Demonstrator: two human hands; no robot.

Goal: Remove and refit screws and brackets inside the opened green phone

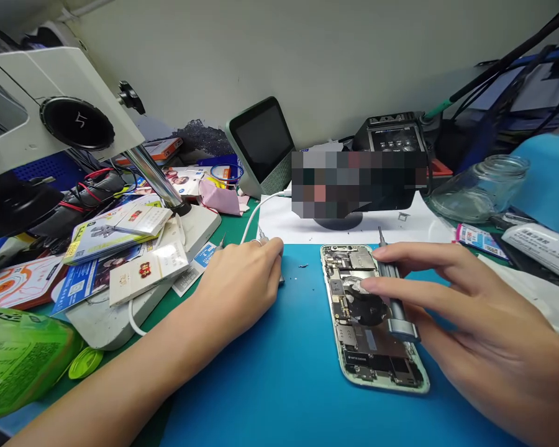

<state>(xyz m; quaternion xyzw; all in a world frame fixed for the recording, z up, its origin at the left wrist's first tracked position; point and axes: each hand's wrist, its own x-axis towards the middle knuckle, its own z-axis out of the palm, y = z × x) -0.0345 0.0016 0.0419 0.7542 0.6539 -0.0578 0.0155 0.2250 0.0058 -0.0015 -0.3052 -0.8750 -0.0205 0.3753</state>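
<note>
An opened phone (354, 357) lies on the blue mat (261, 372), its inner parts showing. Over its right side my right hand (470, 304) grips a grey screwdriver (395, 298) between thumb and fingers, the thin tip pointing away from me. The fingertips are above the upper part of the phone. My left hand (242, 279) is closed near the mat's far left edge; a small dark end of something shows beside its fingers, but what it is stays hidden. A tiny dark piece (303, 266) lies on the mat between hand and phone.
At left are a microscope stand (158, 180), card boxes (149, 273) and a green packet (23, 354). Behind stand a small screen device (265, 143), a blurred-out object and a soldering station (394, 133). A glass jar (484, 186) lies at the right.
</note>
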